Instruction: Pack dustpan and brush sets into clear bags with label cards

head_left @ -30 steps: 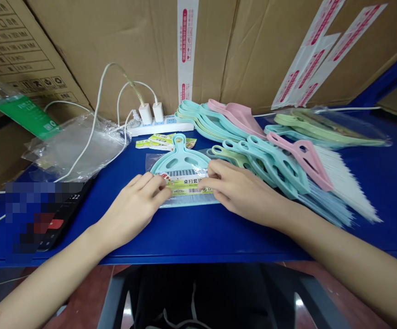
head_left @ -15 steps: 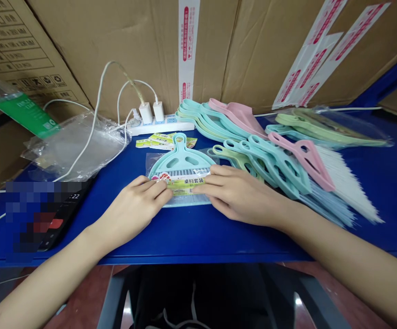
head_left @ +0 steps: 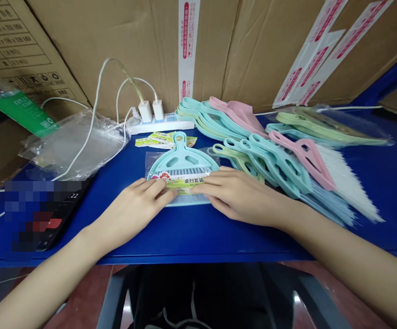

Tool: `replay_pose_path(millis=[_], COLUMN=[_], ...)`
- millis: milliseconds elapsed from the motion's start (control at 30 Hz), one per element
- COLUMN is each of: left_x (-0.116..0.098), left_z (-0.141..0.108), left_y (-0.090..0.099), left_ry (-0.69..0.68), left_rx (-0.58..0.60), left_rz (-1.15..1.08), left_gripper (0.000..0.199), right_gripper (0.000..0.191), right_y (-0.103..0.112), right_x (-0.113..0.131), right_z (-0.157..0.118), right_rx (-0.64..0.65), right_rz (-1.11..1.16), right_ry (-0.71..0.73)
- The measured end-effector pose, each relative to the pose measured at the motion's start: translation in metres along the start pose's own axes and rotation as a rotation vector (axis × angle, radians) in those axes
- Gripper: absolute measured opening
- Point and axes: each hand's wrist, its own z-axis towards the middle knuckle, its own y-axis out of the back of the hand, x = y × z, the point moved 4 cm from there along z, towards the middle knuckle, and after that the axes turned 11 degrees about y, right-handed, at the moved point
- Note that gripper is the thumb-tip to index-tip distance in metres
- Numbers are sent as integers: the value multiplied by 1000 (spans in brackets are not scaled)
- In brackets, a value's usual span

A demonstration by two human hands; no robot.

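Observation:
A light blue dustpan and brush set (head_left: 180, 156) lies in a clear plastic bag at the middle of the desk, handle pointing away from me. Across it runs a green and white label card (head_left: 186, 183) with dark printed characters. My left hand (head_left: 142, 203) is closed at the left end of the label, its curled fingertips and thumb pressed on the set. At the right end, my right hand (head_left: 241, 194) is closed too, fingers together over the label's edge and covering the set's right side. What lies under the fingertips is hidden.
To the right lie several hand brushes (head_left: 289, 173), stacked dustpans (head_left: 219, 119) and bagged dustpans (head_left: 322, 125). Spare label cards (head_left: 160, 140) lie by the power strip (head_left: 178, 123). Leftward are clear plastic bags (head_left: 77, 141), a cable (head_left: 93, 116) and a phone (head_left: 61, 214). Cardboard (head_left: 133, 36) backs the desk.
My left fingers have shifted very slightly to the right along the label. The right hand and the set are nearly where they were.

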Motion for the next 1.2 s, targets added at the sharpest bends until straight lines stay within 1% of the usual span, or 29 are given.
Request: replay_pose_path(millis=[100,167,300,433,833,1200], left_x=[0,0,-1,-2,-2,-3], left_z=[-1,-1,-1,-1,-2,-3], left_y=[-1,-1,1,3,3,2], left_ry=[11,10,-11,-26,-20,-37], left_rx=[36,39,0,-24,-6,-50], left_rz=[15,16,3,2,10,13], left_gripper=[34,35,34,34,35,36], right_gripper=[39,40,41,39,39,38], right_y=[0,0,0,0,1,1], right_x=[-2,-3,-3,-2,-3,-2], right_z=[0,0,-1,0,-2,-2], right_rx=[17,33,54,41,68,59], right_rz=[13,25,42,51,65,72], right_ry=[-18,-28,-40,-21,-40,-34])
